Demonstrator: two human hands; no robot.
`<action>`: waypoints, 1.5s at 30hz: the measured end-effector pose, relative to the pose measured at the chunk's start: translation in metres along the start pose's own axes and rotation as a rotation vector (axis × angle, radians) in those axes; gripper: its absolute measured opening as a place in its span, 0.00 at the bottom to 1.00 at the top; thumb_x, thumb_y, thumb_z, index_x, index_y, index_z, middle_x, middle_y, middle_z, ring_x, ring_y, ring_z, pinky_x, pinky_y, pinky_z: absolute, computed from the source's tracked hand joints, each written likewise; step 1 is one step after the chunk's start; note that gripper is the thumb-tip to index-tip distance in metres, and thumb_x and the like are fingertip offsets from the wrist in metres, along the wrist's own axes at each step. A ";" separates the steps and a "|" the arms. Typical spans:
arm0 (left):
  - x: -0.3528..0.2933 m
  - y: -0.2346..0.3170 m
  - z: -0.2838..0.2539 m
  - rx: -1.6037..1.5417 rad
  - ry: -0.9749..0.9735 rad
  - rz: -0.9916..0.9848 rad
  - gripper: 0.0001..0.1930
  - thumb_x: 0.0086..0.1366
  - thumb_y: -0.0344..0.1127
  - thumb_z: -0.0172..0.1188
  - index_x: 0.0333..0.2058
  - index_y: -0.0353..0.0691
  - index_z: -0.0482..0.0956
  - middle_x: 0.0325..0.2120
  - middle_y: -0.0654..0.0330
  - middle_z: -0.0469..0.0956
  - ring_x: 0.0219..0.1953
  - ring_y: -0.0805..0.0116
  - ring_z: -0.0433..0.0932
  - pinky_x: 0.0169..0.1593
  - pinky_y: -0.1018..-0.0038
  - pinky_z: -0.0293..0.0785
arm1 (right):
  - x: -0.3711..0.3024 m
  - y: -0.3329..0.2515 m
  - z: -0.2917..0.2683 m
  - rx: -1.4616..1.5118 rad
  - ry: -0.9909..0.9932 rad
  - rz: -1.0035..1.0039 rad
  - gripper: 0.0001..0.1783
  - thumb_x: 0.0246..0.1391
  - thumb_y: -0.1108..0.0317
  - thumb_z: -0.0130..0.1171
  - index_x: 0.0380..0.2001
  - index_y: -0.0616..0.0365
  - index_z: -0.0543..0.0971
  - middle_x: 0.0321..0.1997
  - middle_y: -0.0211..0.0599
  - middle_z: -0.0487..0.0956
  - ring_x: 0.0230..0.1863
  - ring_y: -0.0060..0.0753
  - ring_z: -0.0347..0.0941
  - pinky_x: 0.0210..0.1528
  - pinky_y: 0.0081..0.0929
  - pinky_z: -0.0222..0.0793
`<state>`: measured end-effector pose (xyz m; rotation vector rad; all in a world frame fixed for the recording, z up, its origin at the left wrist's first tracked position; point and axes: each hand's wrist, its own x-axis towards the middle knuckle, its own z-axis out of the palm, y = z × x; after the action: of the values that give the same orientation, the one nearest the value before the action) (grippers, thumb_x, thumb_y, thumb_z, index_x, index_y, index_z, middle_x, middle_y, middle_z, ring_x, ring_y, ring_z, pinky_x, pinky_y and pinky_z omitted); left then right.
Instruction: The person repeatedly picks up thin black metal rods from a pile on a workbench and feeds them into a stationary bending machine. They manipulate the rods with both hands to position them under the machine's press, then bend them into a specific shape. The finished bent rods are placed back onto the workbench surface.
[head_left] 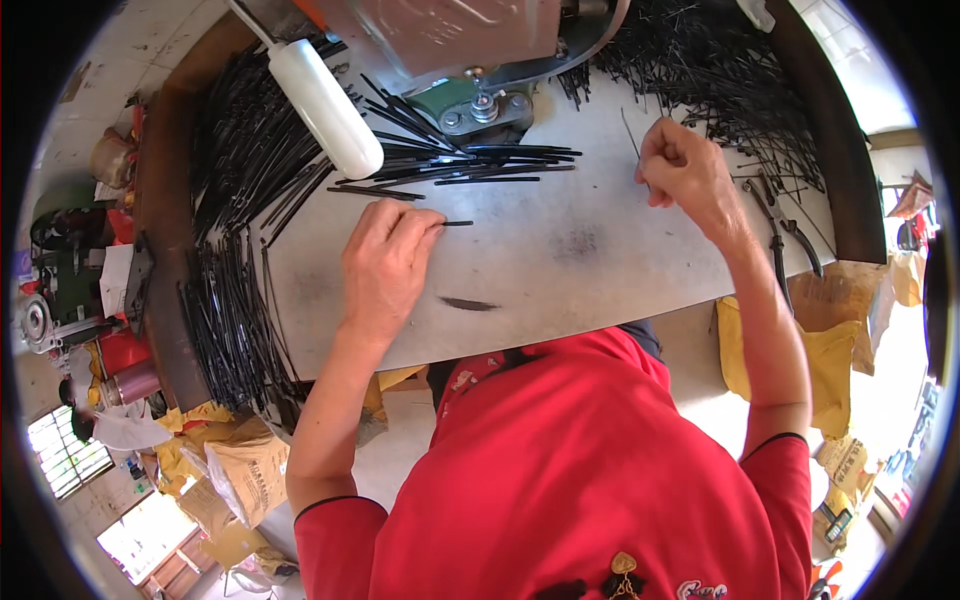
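Note:
My left hand [387, 262] is closed, its thumb and fingers pinching a thin black rod [458, 223] whose end sticks out to the right above the table. Farther right, my right hand [690, 175] is closed in a pinch on a thin dark wire [629, 133] that rises up and to the left from the fingers. Just beyond my left hand, several loose black rods [500, 160] lie in a flat bundle below the machine [450, 40]. A dense heap of similar black rods [245, 140] covers the far left.
A white cylinder on a stem [325, 110] hangs over the rods. Another pile of rods [230, 320] lies at the left edge. Thin black wires [700, 60] are heaped at the far right. Pliers [780, 225] lie right of my right hand. Dark raised boards [165, 200] border the table [560, 270].

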<state>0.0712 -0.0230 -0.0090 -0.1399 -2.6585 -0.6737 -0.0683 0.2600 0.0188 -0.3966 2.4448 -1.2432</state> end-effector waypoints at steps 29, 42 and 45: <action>0.071 0.034 0.029 -1.313 0.111 -0.842 0.14 0.63 0.28 0.56 0.49 0.38 0.74 0.33 0.65 0.77 0.28 0.84 0.68 0.27 0.89 0.60 | 0.009 -0.040 0.084 -0.289 0.356 -0.507 0.08 0.53 0.66 0.55 0.38 0.51 0.75 0.23 0.37 0.79 0.21 0.46 0.75 0.22 0.40 0.69; 0.075 0.031 0.028 -1.433 0.112 -0.866 0.15 0.62 0.26 0.57 0.48 0.34 0.74 0.32 0.62 0.75 0.26 0.83 0.66 0.24 0.90 0.58 | 0.015 -0.052 0.088 -0.431 0.378 -0.493 0.08 0.50 0.71 0.54 0.36 0.53 0.73 0.17 0.37 0.76 0.16 0.46 0.74 0.15 0.38 0.65; 0.074 0.028 0.030 -1.451 0.117 -0.857 0.14 0.62 0.26 0.57 0.47 0.34 0.74 0.31 0.62 0.75 0.25 0.83 0.66 0.24 0.90 0.58 | 0.015 -0.051 0.089 -0.430 0.386 -0.503 0.09 0.50 0.72 0.54 0.37 0.53 0.72 0.17 0.38 0.76 0.16 0.46 0.74 0.15 0.38 0.65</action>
<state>-0.0020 0.0158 0.0088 0.6462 -1.4699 -2.5685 -0.0383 0.1611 0.0093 -1.0253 3.0789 -1.0250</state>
